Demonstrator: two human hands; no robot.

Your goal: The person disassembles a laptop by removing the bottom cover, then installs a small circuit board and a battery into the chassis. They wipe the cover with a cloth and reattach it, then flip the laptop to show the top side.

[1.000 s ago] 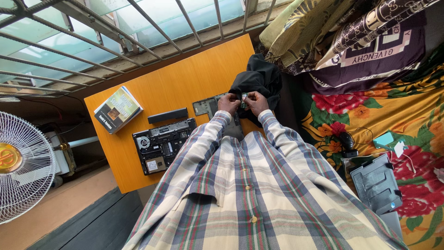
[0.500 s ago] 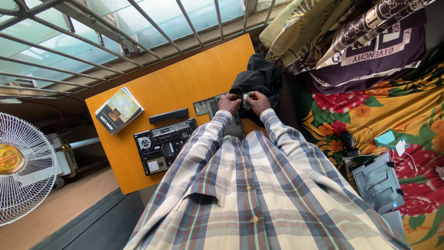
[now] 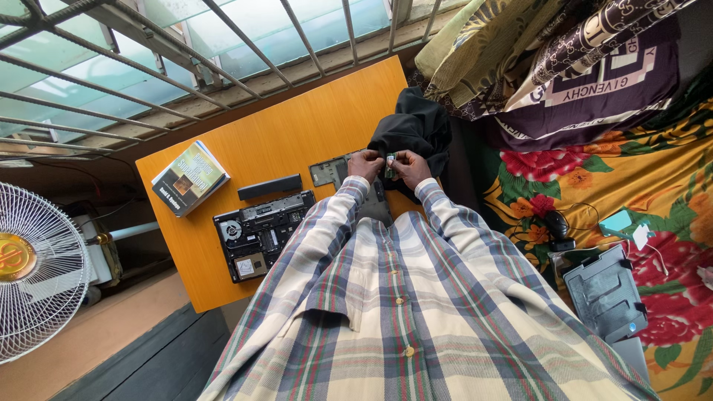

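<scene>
Left hand (image 3: 366, 165), right hand (image 3: 410, 168) pinch small green module (image 3: 390, 164).

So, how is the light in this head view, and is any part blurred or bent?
Head view: daylight through the barred window lights the orange table evenly; the window bars bow from wide-angle distortion; the left hand and right hand pinch a small green part, too small for detail; the fan stays sharp.
</scene>
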